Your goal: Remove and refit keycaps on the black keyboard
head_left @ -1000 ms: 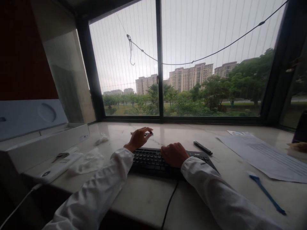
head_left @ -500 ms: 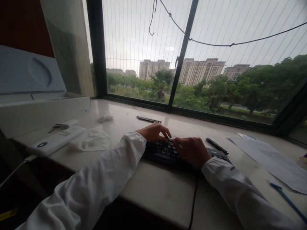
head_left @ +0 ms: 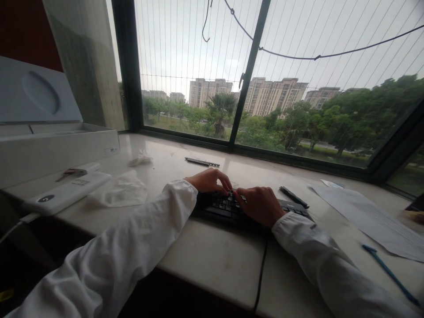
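Observation:
A black keyboard (head_left: 221, 211) lies on the pale stone sill, and its cable runs down over the front edge. Light, shiny patches show among its keys. My left hand (head_left: 209, 180) rests over the keyboard's back edge, thumb and fingers bent together in a pinch near the keys. Whatever sits between those fingertips is too small to name. From the right, my right hand (head_left: 260, 204) reaches over the keys, its fingers curled and its tips almost touching the left fingertips. What it grips, if anything, is hidden. The keyboard's right end shows beyond my right wrist.
Dark strips (head_left: 202, 162) lie behind the keyboard, and a black bar (head_left: 294, 197) lies to its right. Further right are printed paper (head_left: 367, 221) and a blue stick-like tool (head_left: 391, 271). On the left are crumpled tissue (head_left: 122, 190), a white power bank (head_left: 68, 194), keys (head_left: 70, 174) and an open white box (head_left: 59, 152).
The whole view has shifted slightly, so things sit a little further left and higher. Both hands stay together over the keyboard, with only small finger movement.

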A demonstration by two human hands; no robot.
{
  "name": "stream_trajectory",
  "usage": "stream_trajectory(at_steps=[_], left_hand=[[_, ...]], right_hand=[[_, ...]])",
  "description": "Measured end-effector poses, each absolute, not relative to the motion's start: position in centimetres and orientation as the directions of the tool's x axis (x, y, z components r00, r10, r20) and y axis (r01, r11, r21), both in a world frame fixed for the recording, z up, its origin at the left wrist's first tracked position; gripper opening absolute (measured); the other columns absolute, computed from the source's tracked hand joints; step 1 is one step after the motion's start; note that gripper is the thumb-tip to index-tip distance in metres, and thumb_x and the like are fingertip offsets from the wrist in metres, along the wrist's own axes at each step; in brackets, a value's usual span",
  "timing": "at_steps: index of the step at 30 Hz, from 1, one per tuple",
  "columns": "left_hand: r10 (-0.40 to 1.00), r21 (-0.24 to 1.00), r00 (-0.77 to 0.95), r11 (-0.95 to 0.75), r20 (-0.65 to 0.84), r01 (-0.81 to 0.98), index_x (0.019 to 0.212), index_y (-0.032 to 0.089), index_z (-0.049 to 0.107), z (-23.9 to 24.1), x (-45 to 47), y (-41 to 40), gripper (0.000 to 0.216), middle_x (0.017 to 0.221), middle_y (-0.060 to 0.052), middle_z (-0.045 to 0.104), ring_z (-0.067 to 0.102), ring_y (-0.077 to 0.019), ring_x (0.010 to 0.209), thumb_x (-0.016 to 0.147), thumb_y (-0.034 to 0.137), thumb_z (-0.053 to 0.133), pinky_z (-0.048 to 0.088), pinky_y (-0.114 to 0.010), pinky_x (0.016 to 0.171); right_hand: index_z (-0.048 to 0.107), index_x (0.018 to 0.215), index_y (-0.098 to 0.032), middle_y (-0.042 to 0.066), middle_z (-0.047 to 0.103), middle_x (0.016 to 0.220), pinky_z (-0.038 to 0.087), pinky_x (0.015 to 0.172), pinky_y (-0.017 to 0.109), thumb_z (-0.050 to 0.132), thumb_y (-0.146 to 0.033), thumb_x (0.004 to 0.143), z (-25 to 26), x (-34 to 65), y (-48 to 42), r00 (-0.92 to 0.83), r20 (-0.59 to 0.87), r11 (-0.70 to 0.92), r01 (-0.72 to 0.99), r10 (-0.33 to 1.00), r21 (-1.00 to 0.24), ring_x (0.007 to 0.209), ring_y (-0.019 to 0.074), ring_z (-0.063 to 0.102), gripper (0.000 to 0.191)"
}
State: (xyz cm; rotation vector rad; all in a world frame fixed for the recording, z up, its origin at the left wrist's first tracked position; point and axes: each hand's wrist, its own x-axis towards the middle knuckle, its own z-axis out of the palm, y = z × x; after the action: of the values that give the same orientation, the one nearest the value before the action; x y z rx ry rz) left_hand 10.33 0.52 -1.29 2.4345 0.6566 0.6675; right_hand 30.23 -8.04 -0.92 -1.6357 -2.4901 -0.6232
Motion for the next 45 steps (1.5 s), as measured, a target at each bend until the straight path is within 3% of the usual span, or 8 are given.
stream_trajectory(at_steps=[13, 17, 23, 25, 31, 39, 45], left_hand=[[0.645, 0.587, 0.725, -0.693, 0.243, 0.419, 0.088, 0.018, 0.075, -1.5, 10.2, 0.5, 0.034, 0.079, -0.003, 0.072, 0.063, -0.0147, 0.078, 0.069, 0.046, 0.068, 0.043, -0.02, 0.072], [0.621, 0.554, 0.735, -0.725, 0.271, 0.409, 0.089, 0.018, 0.075, -1.3, 10.2, 0.3, 0.032, 0.078, -0.003, 0.072, 0.061, -0.0131, 0.072, 0.071, 0.043, 0.068, 0.042, -0.019, 0.067], [0.648, 0.596, 0.734, -0.677, 0.203, 0.433, 0.092, 0.016, 0.074, -0.8, 10.2, -0.3, 0.033, 0.056, 0.001, 0.062, 0.049, -0.0061, 0.044, 0.071, 0.041, 0.067, 0.037, -0.018, 0.047], [0.66, 0.636, 0.73, -0.642, 0.176, 0.428, 0.092, 0.016, 0.074, -0.8, 10.2, -0.4, 0.032, 0.058, 0.002, 0.063, 0.046, -0.0046, 0.041, 0.07, 0.039, 0.068, 0.034, -0.016, 0.042], [0.662, 0.741, 0.734, -0.569, 0.154, 0.358, 0.094, 0.015, 0.07, -1.1, 10.4, 0.1, 0.037, 0.09, -0.004, 0.069, 0.058, -0.0099, 0.061, 0.064, 0.035, 0.073, 0.036, -0.014, 0.04], [0.698, 0.801, 0.712, -0.467, 0.074, 0.374, 0.1, 0.014, 0.067, -1.4, 10.4, 0.5, 0.044, 0.094, -0.009, 0.071, 0.065, -0.0174, 0.076, 0.062, 0.034, 0.075, 0.042, -0.017, 0.046], [0.698, 0.841, 0.708, -0.442, 0.105, 0.311, 0.099, 0.011, 0.067, -1.3, 10.7, 0.2, 0.044, 0.088, -0.01, 0.072, 0.067, -0.0198, 0.083, 0.058, 0.025, 0.077, 0.051, -0.027, 0.07]], right_hand=[[0.068, 0.097, -0.027, 0.007, 0.072, 0.084, 0.033, 0.062, 0.027, 0.023, -0.045, 0.095, -1.0, 30.2, -8.2, -0.43, 0.303, 0.361, 0.896, 0.85, 0.26, 0.074, 0.0191, 0.065, 0.048], [0.067, 0.1, -0.028, 0.006, 0.072, 0.085, 0.033, 0.061, 0.027, 0.023, -0.045, 0.095, -0.9, 30.1, -8.2, -0.435, 0.304, 0.366, 0.894, 0.848, 0.259, 0.074, 0.0193, 0.066, 0.047], [0.066, 0.099, -0.027, 0.007, 0.072, 0.084, 0.032, 0.061, 0.027, 0.023, -0.044, 0.095, -0.8, 30.1, -8.3, -0.448, 0.289, 0.381, 0.887, 0.846, 0.26, 0.074, 0.0186, 0.065, 0.047], [0.067, 0.097, -0.026, 0.006, 0.072, 0.083, 0.032, 0.06, 0.027, 0.023, -0.044, 0.095, -0.9, 30.1, -8.3, -0.456, 0.29, 0.39, 0.884, 0.841, 0.259, 0.073, 0.0188, 0.065, 0.047], [0.066, 0.098, -0.029, 0.005, 0.071, 0.078, 0.03, 0.058, 0.027, 0.023, -0.044, 0.095, -1.0, 30.2, -8.2, -0.483, 0.327, 0.414, 0.872, 0.812, 0.259, 0.069, 0.0198, 0.066, 0.046], [0.067, 0.101, -0.028, 0.006, 0.072, 0.082, 0.031, 0.06, 0.025, 0.023, -0.044, 0.095, -1.0, 30.4, -8.2, -0.506, 0.304, 0.453, 0.861, 0.807, 0.231, 0.072, 0.0172, 0.066, 0.047], [0.068, 0.101, -0.03, 0.005, 0.072, 0.08, 0.031, 0.059, 0.025, 0.025, -0.045, 0.095, -1.0, 30.7, -8.1, -0.528, 0.319, 0.48, 0.849, 0.787, 0.221, 0.071, 0.0175, 0.066, 0.047]])
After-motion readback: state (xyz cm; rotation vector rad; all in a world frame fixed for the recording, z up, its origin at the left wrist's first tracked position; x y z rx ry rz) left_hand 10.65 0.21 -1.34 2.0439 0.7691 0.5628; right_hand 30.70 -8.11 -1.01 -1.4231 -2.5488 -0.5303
